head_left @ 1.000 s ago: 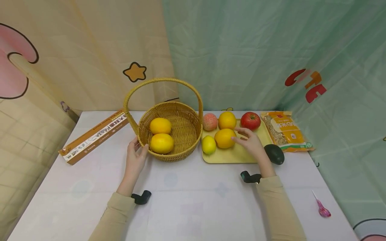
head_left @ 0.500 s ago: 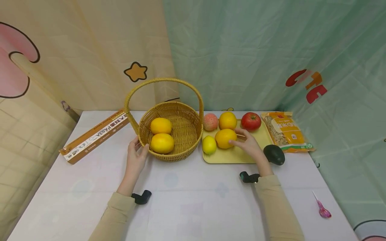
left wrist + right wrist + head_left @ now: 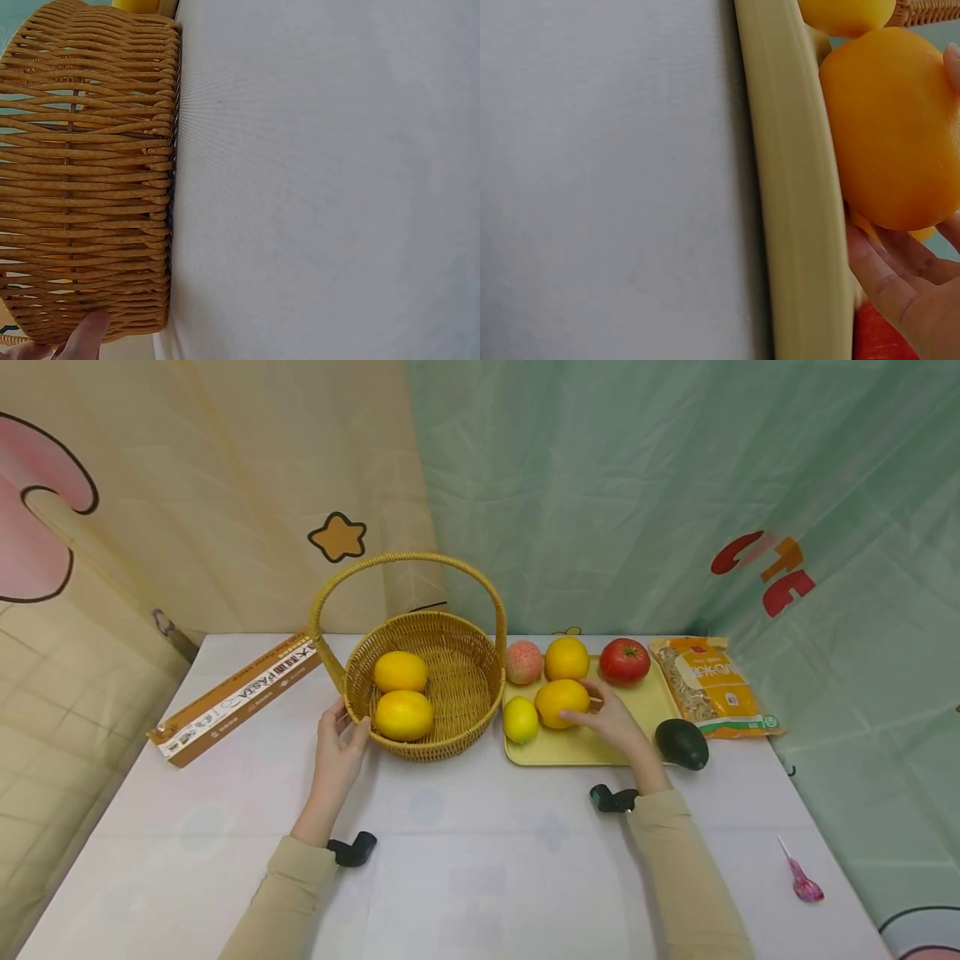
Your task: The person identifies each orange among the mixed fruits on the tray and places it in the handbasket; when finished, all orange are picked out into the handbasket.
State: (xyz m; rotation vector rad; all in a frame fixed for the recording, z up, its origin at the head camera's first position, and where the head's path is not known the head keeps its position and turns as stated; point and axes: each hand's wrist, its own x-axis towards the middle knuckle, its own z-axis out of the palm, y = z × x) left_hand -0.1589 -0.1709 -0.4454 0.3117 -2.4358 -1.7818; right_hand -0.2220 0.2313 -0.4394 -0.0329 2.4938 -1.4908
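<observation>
Right grip [image 3: 615, 722] round yellow fruit [image 3: 559, 702], seemingly on tray [image 3: 592, 752]; basket [image 3: 467, 697]: two fruits [image 3: 403, 716]

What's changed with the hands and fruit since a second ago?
The right hand moved slightly left; its thumb and fingers now close around the larger yellow fruit on the tray. That fruit hasn't visibly shifted. The left hand stays at the basket, whose two fruits look unmoved.
</observation>
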